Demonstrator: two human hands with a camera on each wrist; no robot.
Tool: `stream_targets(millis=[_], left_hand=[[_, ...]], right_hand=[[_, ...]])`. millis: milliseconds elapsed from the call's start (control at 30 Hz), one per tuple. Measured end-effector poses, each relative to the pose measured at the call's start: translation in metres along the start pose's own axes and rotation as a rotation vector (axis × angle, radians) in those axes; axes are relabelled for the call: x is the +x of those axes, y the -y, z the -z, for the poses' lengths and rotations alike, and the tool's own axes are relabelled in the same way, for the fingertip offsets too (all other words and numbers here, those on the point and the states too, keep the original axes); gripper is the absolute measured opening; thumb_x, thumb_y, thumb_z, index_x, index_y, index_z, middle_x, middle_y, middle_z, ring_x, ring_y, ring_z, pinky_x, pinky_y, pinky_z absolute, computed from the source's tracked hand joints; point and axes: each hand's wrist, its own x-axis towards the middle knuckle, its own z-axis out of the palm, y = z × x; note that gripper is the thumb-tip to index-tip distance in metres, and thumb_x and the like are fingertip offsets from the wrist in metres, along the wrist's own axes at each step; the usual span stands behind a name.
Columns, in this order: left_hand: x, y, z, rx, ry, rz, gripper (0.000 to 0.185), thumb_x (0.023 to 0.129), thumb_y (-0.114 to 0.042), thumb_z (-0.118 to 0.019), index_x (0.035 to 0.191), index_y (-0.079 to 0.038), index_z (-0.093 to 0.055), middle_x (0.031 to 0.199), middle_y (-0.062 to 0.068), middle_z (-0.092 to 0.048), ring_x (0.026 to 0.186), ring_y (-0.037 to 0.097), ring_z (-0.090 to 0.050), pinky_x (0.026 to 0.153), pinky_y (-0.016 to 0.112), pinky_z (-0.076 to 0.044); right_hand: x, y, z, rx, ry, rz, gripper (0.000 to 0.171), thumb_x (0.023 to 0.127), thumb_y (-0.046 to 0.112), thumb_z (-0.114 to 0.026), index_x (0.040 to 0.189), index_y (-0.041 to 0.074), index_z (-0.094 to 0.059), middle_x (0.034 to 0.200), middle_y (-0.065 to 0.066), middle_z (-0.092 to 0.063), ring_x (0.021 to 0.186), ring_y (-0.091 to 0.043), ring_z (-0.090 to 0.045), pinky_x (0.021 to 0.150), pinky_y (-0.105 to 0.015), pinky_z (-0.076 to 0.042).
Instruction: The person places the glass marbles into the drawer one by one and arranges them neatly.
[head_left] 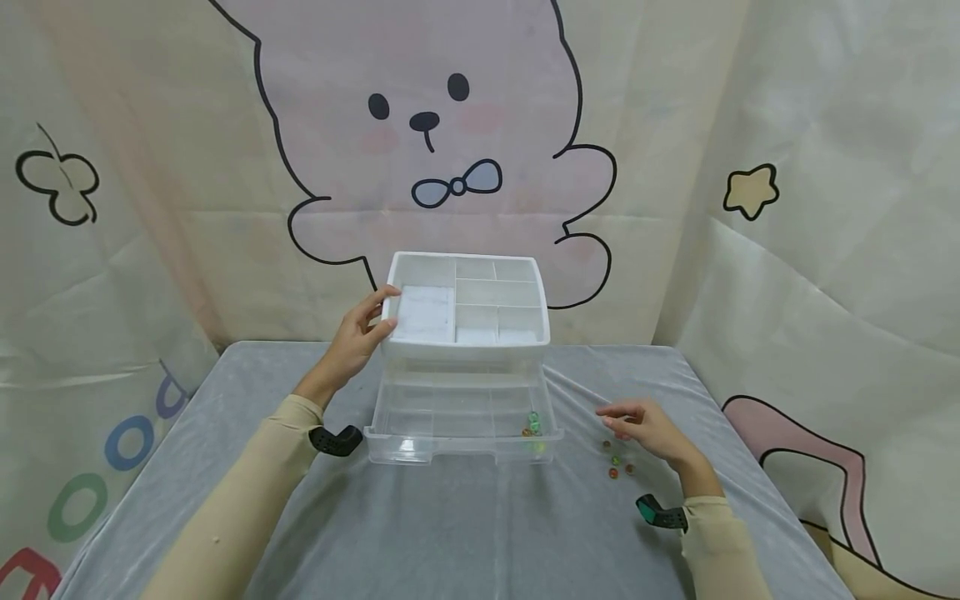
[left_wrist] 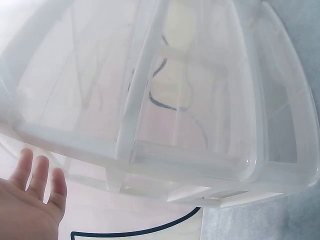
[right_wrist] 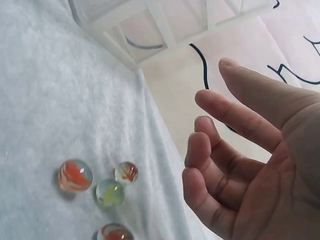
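Bare left hand (head_left: 360,333) rests with fingers straight on the organizer box's (head_left: 467,302) left edge, steadying it, right hand (head_left: 645,425) hovers loosely curled and empty above marbles (head_left: 619,463) right of the pulled-out drawer (head_left: 465,417), so judged mid-loading, next calling for pinching one marble.

A staged recording corner: cartoon rabbit backdrop sheets (head_left: 450,150) hang round a grey-clothed table (head_left: 465,533).
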Motion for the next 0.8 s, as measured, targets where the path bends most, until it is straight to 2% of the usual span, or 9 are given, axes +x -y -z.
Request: stream_targets(millis=[133,233,467,633,800], left_hand=[[0.0,0.001,0.0,0.005,-0.002,-0.001,0.047,0.103,-0.006,-0.05,0.149,-0.001,-0.04,0.159,0.02,-0.034,0.124,0.022,-0.05,0.088,0.02,-0.045],[0.0,0.0,0.0,0.003,-0.003,0.001,0.047,0.103,-0.007,-0.05,0.149,-0.002,-0.04,0.16,0.018,-0.034,0.126,0.025,-0.049,0.088,0.02,-0.045],[0.001,-0.001,-0.001,-0.003,-0.002,0.006,0.047,0.103,-0.007,-0.05,0.149,-0.001,-0.04,0.16,0.018,-0.034,0.13,0.034,-0.046,0.088,0.019,-0.045],[0.001,0.0,-0.001,-0.009,0.001,0.003,0.048,0.103,-0.007,-0.05,0.149,0.0,-0.038,0.16,0.019,-0.033,0.13,0.034,-0.046,0.088,0.019,-0.046],[0.0,0.001,0.0,-0.011,0.001,0.008,0.048,0.103,-0.007,-0.05,0.149,-0.002,-0.04,0.16,0.018,-0.034,0.13,0.031,-0.047,0.088,0.019,-0.046]], right_hand=[[-0.001,-0.009,0.001,-0.003,0.037,0.004,0.036,0.1,0.014,-0.063,0.124,-0.011,-0.065,0.12,-0.032,-0.067,0.083,-0.002,-0.063,0.072,-0.026,-0.052],[-0.002,-0.014,0.002,-0.011,0.064,0.008,0.034,0.099,0.013,-0.064,0.123,-0.011,-0.066,0.124,-0.032,-0.066,0.088,0.001,-0.064,0.075,-0.025,-0.053],[-0.002,-0.025,0.004,-0.046,0.102,-0.001,0.031,0.096,0.011,-0.067,0.119,-0.01,-0.069,0.109,-0.026,-0.071,0.085,-0.004,-0.065,0.074,-0.022,-0.052],[-0.002,-0.03,0.002,-0.06,0.104,-0.025,0.031,0.095,0.013,-0.069,0.117,-0.009,-0.07,0.11,-0.024,-0.072,0.087,0.001,-0.062,0.076,-0.021,-0.051],[-0.002,-0.037,-0.001,-0.066,0.095,-0.043,0.029,0.094,0.014,-0.071,0.114,-0.008,-0.072,0.101,-0.016,-0.074,0.083,0.0,-0.061,0.073,-0.02,-0.05]])
